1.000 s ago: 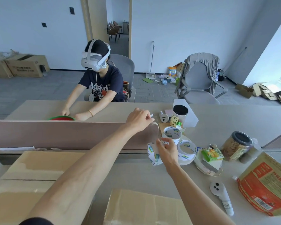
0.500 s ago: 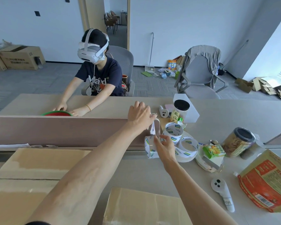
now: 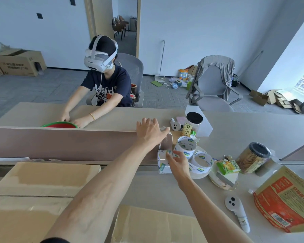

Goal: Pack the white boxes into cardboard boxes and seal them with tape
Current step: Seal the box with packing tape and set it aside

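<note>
My right hand point(image 3: 178, 163) grips a roll of clear tape point(image 3: 162, 162) that stands on edge near the desk divider. My left hand point(image 3: 150, 131) pinches the free end of the tape point(image 3: 166, 140) and holds the strip stretched upward from the roll. Two more tape rolls point(image 3: 185, 145) point(image 3: 201, 161) lie just right of it. A closed cardboard box point(image 3: 33, 188) sits at the near left under my left forearm. A second cardboard box point(image 3: 151, 225) lies at the near edge between my arms. No white boxes are visible.
A pink divider point(image 3: 60, 142) runs across the desk. Beyond it a person in a headset point(image 3: 104, 81) handles a red and green plate point(image 3: 60, 124). Jars point(image 3: 254, 157) point(image 3: 192, 123), a snack bag point(image 3: 286, 199) and a white controller point(image 3: 236, 209) crowd the right side.
The view has tilted and shifted a little. My left hand has kept the tape end pinched above the roll, and the strip now stands more upright. My right hand stays on the roll.
</note>
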`<move>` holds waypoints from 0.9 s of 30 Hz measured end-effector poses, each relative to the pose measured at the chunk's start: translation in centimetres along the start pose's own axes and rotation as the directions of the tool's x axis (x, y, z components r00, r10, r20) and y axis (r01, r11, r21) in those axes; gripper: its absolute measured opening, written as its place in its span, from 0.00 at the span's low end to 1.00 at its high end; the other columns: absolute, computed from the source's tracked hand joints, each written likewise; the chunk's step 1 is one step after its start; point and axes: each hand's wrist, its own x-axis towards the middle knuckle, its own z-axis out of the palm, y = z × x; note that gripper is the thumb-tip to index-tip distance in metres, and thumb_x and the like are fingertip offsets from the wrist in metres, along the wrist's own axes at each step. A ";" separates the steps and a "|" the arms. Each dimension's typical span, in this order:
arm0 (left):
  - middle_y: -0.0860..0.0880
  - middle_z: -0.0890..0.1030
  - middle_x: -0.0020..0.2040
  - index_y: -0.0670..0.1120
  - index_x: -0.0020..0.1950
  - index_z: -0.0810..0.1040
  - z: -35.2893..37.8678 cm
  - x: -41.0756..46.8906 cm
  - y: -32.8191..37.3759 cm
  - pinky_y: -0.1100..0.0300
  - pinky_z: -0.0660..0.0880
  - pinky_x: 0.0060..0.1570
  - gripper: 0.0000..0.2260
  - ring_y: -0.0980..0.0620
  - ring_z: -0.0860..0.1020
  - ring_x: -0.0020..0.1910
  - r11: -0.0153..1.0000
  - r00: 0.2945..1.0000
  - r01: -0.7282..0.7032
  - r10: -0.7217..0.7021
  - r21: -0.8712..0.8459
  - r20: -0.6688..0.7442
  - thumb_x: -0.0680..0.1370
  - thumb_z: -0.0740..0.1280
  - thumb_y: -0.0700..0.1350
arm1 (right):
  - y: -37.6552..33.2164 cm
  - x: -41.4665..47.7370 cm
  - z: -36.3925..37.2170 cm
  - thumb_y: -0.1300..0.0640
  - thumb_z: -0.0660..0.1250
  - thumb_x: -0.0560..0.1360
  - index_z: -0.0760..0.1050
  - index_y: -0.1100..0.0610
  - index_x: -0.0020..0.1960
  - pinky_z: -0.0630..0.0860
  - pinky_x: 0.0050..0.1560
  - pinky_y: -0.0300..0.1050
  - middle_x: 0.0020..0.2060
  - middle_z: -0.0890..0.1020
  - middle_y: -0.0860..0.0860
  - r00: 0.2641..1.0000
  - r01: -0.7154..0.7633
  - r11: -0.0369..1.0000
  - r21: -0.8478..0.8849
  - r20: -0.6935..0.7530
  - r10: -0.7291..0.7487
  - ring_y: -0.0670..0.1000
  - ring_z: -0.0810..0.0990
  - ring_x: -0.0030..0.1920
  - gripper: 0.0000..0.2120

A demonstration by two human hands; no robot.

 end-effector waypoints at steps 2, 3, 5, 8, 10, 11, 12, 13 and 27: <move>0.44 0.77 0.60 0.43 0.60 0.73 -0.2 -0.2 -0.4 0.47 0.63 0.59 0.27 0.44 0.70 0.62 1.000 1.000 -0.014 0.015 -0.016 0.010 0.79 0.52 0.64 | -0.1 0.0 0.0 0.48 0.66 0.78 0.69 0.53 0.67 0.71 0.40 0.39 0.44 0.78 0.47 1.000 -0.004 1.000 -0.011 -0.003 0.004 0.45 0.77 0.44 0.19; 0.43 0.77 0.60 0.42 0.60 0.73 -0.3 -0.4 -0.8 0.47 0.63 0.59 0.26 0.44 0.71 0.62 1.000 1.000 -0.011 0.011 -0.023 0.022 0.80 0.51 0.62 | -0.1 0.0 -0.1 0.48 0.66 0.78 0.69 0.53 0.67 0.71 0.40 0.39 0.44 0.78 0.47 1.000 -0.007 1.000 -0.020 0.000 0.007 0.46 0.77 0.44 0.19; 0.43 0.78 0.61 0.42 0.62 0.74 -0.4 -0.9 -1.7 0.47 0.63 0.61 0.23 0.44 0.71 0.62 1.000 1.000 -0.001 0.002 -0.030 0.022 0.82 0.50 0.58 | -0.3 -0.2 -0.2 0.48 0.65 0.79 0.69 0.53 0.66 0.72 0.41 0.38 0.45 0.79 0.50 1.000 -0.005 0.999 -0.044 0.009 0.005 0.46 0.76 0.43 0.18; 0.45 0.78 0.61 0.44 0.63 0.72 -0.8 -2.1 -3.0 0.49 0.62 0.61 0.16 0.44 0.71 0.61 0.996 0.993 -0.083 0.081 -0.023 -0.089 0.82 0.54 0.50 | -0.8 -0.8 -1.2 0.49 0.64 0.80 0.73 0.55 0.64 0.71 0.39 0.40 0.46 0.80 0.49 1.000 0.022 0.990 -0.136 0.022 -0.019 0.46 0.76 0.43 0.16; 0.45 0.76 0.62 0.44 0.66 0.70 -1.1 -3.3 -3.7 0.51 0.62 0.61 0.15 0.44 0.70 0.62 0.981 0.969 -0.190 0.183 -0.027 -0.164 0.79 0.60 0.41 | -1.1 -1.3 -2.3 0.50 0.63 0.80 0.74 0.55 0.63 0.72 0.41 0.40 0.51 0.82 0.49 1.000 0.029 0.974 -0.227 0.017 -0.025 0.47 0.78 0.45 0.15; 0.45 0.76 0.61 0.44 0.67 0.70 -1.0 -4.1 -3.9 0.51 0.63 0.61 0.19 0.43 0.70 0.62 0.970 0.951 -0.241 0.227 -0.044 -0.210 0.76 0.62 0.37 | -1.2 -1.6 -3.0 0.50 0.63 0.80 0.75 0.54 0.63 0.74 0.44 0.42 0.54 0.82 0.50 1.000 0.024 0.963 -0.267 0.011 -0.022 0.49 0.79 0.47 0.14; 0.44 0.76 0.61 0.43 0.67 0.70 -0.9 -5.2 -4.1 0.51 0.64 0.60 0.21 0.42 0.70 0.61 0.956 0.935 -0.281 0.252 -0.086 -0.250 0.74 0.63 0.33 | -1.3 -2.1 -3.8 0.51 0.63 0.80 0.75 0.54 0.62 0.76 0.47 0.44 0.54 0.81 0.50 1.000 0.025 0.954 -0.297 0.008 -0.024 0.51 0.80 0.49 0.14; 0.43 0.77 0.59 0.42 0.66 0.71 -0.8 -6.5 -4.1 0.52 0.65 0.59 0.23 0.41 0.70 0.60 0.935 0.925 -0.316 0.265 -0.162 -0.274 0.72 0.63 0.30 | -1.2 -2.7 -4.6 0.52 0.63 0.80 0.76 0.55 0.62 0.77 0.49 0.46 0.53 0.81 0.50 0.999 0.033 0.947 -0.320 0.005 -0.033 0.53 0.80 0.50 0.13; 0.55 0.75 0.61 0.49 0.63 0.76 1.6 -36.4 -7.8 0.62 0.71 0.56 0.12 0.56 0.74 0.61 0.892 0.991 -0.109 0.129 -0.440 0.016 0.82 0.60 0.41 | 7.5 -20.8 -14.8 0.57 0.66 0.78 0.81 0.55 0.54 0.77 0.54 0.49 0.48 0.83 0.48 0.872 0.482 0.729 -0.487 0.181 -0.455 0.48 0.82 0.49 0.07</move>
